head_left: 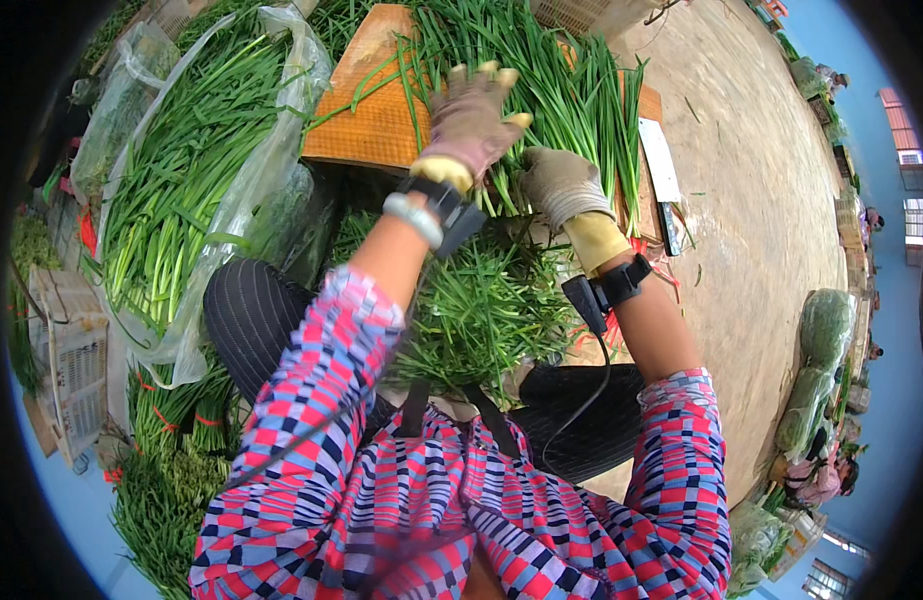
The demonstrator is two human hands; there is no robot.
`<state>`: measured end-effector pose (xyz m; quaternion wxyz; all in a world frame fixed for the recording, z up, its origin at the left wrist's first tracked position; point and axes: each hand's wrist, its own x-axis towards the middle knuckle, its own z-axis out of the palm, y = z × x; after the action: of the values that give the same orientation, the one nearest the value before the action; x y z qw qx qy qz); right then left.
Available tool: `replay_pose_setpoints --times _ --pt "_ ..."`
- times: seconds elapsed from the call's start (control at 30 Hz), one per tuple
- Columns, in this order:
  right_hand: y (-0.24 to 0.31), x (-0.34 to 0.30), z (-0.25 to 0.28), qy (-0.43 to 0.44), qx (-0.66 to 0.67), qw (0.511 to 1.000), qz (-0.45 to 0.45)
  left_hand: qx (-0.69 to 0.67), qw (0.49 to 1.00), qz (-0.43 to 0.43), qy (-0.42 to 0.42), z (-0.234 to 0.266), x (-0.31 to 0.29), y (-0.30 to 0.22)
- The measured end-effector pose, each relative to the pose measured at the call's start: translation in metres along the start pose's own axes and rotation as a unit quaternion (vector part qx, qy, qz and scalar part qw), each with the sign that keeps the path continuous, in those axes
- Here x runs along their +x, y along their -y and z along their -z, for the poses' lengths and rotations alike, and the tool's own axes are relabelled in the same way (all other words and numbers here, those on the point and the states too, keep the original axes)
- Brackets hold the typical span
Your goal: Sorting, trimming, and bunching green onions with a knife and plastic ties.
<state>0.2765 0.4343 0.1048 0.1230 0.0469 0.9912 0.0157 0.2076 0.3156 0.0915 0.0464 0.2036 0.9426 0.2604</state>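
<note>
A thick heap of long green leaves, which look like garlic chives (581, 105), lies across an orange-brown textured board (366, 115). Over the heap's left side is my left hand (471, 120), in a brownish glove with yellow fingertips, its fingers spread and holding nothing. My right hand (564, 185), gloved too, is closed at the near, cut ends of the chives; its fingertips are partly hidden. Below both hands, between my legs, sits a pile of short loose green trimmings (486, 310).
An open clear plastic bag (306, 75) full of chives lies at my left, beside a white crate (76, 350). Tied bundles (211, 425) are near my left knee. A flat white piece (658, 160) with a dark narrow end rests right of the board. Wrapped bundles (826, 325) line the far right.
</note>
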Motion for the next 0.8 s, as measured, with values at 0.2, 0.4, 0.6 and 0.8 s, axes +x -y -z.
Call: replay_pose_setpoints --times 0.2,0.4,0.6,0.8 --pt "0.046 -0.076 0.032 0.17 0.077 0.971 0.147 0.227 0.956 -0.116 0.146 -0.023 0.032 0.033" --pt "0.026 -0.152 -0.052 0.399 -0.074 0.849 0.338 0.113 0.974 -0.177 0.089 -0.021 0.042 0.019" --pt "-0.048 -0.067 -0.007 -0.212 0.158 0.964 -0.008 -0.3 0.904 0.238 -0.188 0.012 -0.007 0.042" --pt "-0.019 -0.006 0.009 0.015 0.181 0.969 -0.165 -0.338 0.921 0.145 -0.126 -0.024 -0.027 0.056"
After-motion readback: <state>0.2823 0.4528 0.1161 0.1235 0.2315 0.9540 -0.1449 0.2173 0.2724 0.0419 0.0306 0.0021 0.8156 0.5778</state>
